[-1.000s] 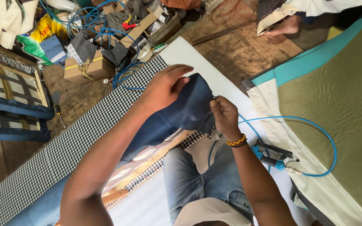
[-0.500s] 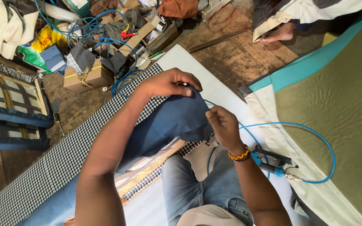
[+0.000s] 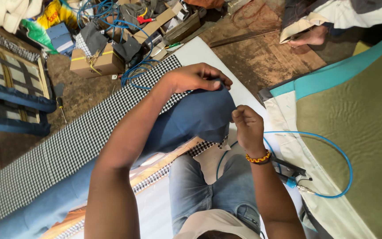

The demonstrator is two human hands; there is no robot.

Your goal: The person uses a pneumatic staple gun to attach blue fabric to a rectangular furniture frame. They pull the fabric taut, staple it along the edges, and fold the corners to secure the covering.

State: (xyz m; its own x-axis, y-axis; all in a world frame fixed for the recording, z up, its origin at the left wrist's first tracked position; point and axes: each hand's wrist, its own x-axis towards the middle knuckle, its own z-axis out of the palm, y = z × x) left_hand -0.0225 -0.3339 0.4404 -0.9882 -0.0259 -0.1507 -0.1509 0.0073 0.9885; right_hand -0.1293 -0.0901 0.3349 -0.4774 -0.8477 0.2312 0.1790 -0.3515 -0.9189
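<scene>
Both hands (image 3: 198, 78) (image 3: 247, 126) clenched, forearms extended

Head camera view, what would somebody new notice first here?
Probably the two bare hands at the centre: the left hand presses the top of a blue fabric bulge, and the right hand, closed in a fist, is at its edge. Under them a black-and-white checked cloth runs diagonally to the lower left. A blue hose loops on the right, beside an olive cushion.

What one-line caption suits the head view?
Left hand and right hand grip blue fabric over checked cloth.
</scene>
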